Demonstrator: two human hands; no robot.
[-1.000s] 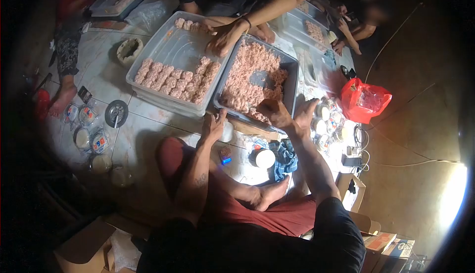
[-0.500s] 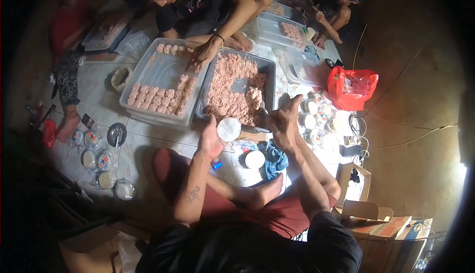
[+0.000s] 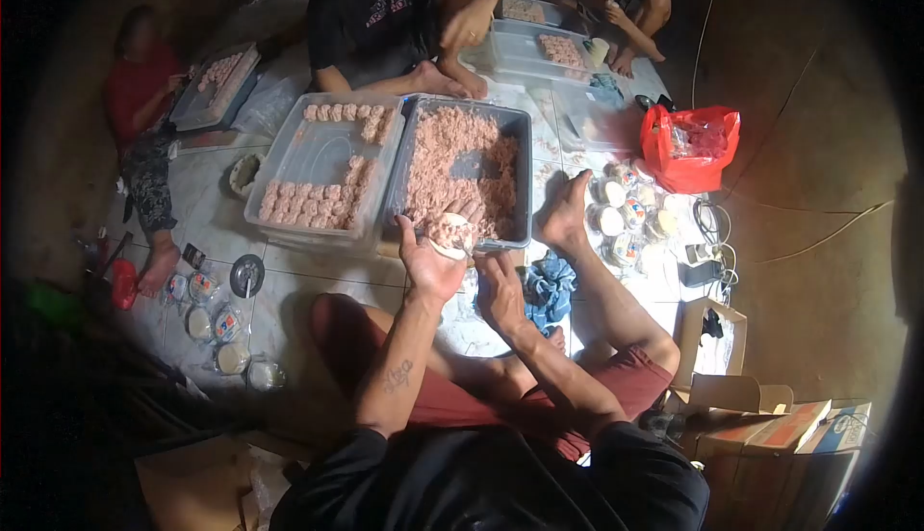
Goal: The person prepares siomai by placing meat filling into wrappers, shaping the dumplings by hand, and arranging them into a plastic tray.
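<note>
My left hand (image 3: 433, 273) is palm up, holding a round white dumpling wrapper (image 3: 447, 251) with pink minced filling (image 3: 452, 232) spread over it. Close beside it, my right hand (image 3: 504, 298) has its fingers closed on a thin filling spatula, whose tip end meets the wrapper's edge; most of the tool is hidden. Just beyond both hands stands a dark grey tub (image 3: 526, 170) of pink mince (image 3: 438, 160), scooped out in the middle. To its left, a clear plastic box (image 3: 252, 206) holds rows of filled dumplings (image 3: 308, 206).
A crumpled blue cloth (image 3: 549, 290) lies right of my right hand. Packs of round wrappers (image 3: 630, 211) sit by my foot, more (image 3: 226, 324) at left. A red plastic bag (image 3: 685, 151), cables and cardboard boxes (image 3: 770, 435) stand right. Co-workers (image 3: 385, 21) sit opposite.
My right hand has come from the tub's right side down to the left hand. Filling now covers the wrapper, which was bare. The co-worker opposite has drawn a hand back from the clear box.
</note>
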